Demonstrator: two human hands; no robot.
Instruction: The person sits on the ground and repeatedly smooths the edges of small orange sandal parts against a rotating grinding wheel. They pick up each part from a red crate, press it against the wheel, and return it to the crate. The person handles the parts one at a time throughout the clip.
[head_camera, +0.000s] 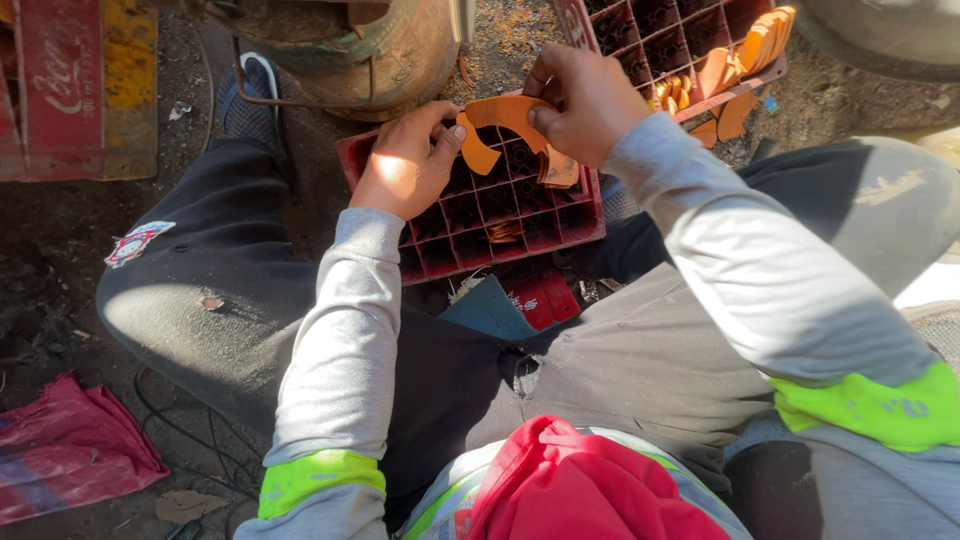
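holding one orange curved piece (500, 118) between both hands: left hand (405, 160) pinches its lower end, right hand (585, 100) grips its upper arc. long axis runs left-down to right-up, over the red crate (470, 215). crate rim just under the fingertips; little free room. second crate (680, 45) beyond the right fingers holds more orange pieces. red-yellow box (80, 90) far left.

Tight up front, the rusty drum (385, 50) crowding the red crate (500, 215), another crate (670, 45) right, bare ground (60, 270) open left.
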